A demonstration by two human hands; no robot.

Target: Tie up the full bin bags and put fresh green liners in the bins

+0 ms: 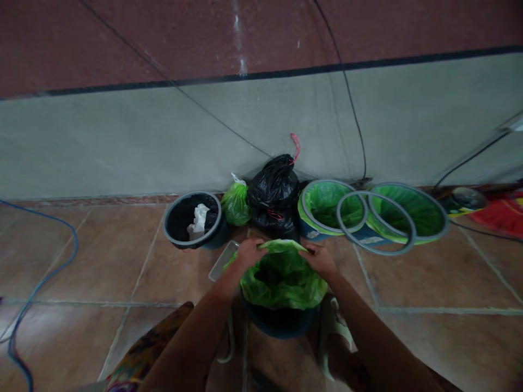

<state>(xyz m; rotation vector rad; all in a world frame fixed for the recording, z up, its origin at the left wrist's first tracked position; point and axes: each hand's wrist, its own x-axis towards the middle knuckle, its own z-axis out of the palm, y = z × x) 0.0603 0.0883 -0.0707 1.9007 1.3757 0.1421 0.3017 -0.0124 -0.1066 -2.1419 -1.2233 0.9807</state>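
A green plastic bag (286, 291) spreads open at the mouth of a dark blue bin (281, 325) between my feet. My left hand (249, 255) pinches the bag's far rim on the left side. On the right, my right hand (321, 260) grips the same rim. The near part of the bag sags inside the bin's near edge, leaving a dark gap there. Just beyond my left hand lies a clear plastic tray (220, 267), partly hidden by my arm.
Along the wall stand a bin with a black liner (180, 234), a tied green bag (237, 207), black garbage bags (273, 188) and two green-lined bins (327, 234). A loose grey ring (382, 251) leans across these. A blue hose (44, 277) curves over the left floor.
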